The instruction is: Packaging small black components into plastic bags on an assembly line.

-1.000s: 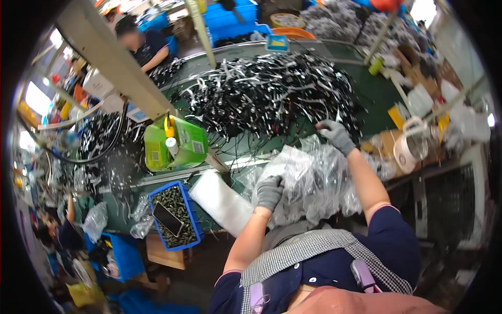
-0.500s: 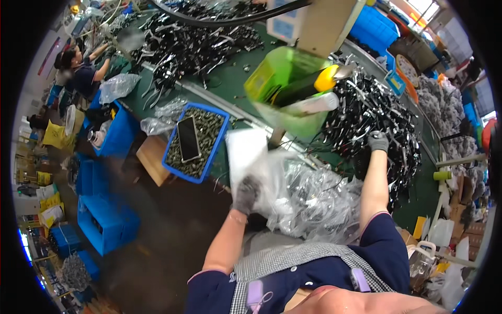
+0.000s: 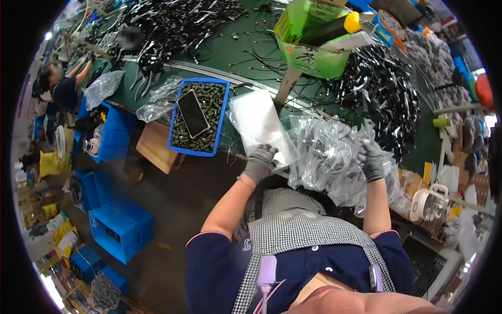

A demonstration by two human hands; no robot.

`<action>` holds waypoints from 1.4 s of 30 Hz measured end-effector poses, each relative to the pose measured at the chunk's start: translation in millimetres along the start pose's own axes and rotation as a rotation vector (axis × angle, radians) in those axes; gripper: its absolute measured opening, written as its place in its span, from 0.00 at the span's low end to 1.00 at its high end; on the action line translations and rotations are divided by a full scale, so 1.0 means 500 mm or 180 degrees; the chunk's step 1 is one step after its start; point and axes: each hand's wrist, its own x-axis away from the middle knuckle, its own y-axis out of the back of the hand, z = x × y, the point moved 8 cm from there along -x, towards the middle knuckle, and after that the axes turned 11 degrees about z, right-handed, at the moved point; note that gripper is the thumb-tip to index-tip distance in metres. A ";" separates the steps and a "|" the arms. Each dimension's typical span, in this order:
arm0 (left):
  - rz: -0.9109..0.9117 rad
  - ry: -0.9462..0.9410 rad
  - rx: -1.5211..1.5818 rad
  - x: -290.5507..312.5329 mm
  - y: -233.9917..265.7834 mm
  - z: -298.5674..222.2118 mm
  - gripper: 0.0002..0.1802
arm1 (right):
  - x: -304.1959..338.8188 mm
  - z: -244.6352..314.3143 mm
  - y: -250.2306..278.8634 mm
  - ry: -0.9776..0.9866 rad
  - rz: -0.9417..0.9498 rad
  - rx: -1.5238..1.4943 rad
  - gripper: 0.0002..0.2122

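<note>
My left hand [image 3: 261, 163], in a grey glove, closes on the lower edge of a white bubble-wrap bag [image 3: 256, 118] that lies flat at the bench edge. My right hand [image 3: 372, 161], also gloved, is raised above crumpled clear plastic bags [image 3: 329, 152]. Its fingers are curled, and a thin dark cable [image 3: 369, 128] seems to rise from them, though the grip is partly hidden. Beyond it lies a heap of black cables [image 3: 384, 94] with shiny pieces among them.
A blue tray [image 3: 224, 112] of small dark parts carries a phone [image 3: 193, 114]. A green bin [image 3: 314, 60] with a yellow-ended tool stands behind the bags. More black cables [image 3: 172, 26] cover the far bench. Blue crates [image 3: 123, 230] stand on the floor; a co-worker [image 3: 65, 91] is far left.
My right hand has drawn back from the cable heap toward me, over the clear bags. My left hand has shifted slightly right, and the bubble-wrap bag now lies flatter. The view has shifted.
</note>
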 end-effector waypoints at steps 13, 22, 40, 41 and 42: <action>0.0353 0.1250 0.3098 -0.069 -0.122 0.162 0.08 | 0.157 -0.228 -0.202 0.0480 0.0361 0.3294 0.12; 0.0068 0.1405 0.2736 -0.046 -0.097 0.205 0.07 | 0.149 -0.243 -0.298 0.0846 0.0967 0.4839 0.12; 0.0074 -0.1816 0.0424 -0.028 0.236 -0.210 0.13 | 0.237 -0.267 -0.325 -0.1404 0.1655 -0.3845 0.12; -0.0130 -0.2050 0.0347 -0.029 0.231 -0.242 0.14 | 0.247 -0.261 -0.304 -0.1276 0.1432 -0.3868 0.12; -0.0125 -0.2079 0.0519 -0.036 0.221 -0.265 0.14 | 0.262 -0.249 -0.286 -0.1045 0.1447 -0.4044 0.13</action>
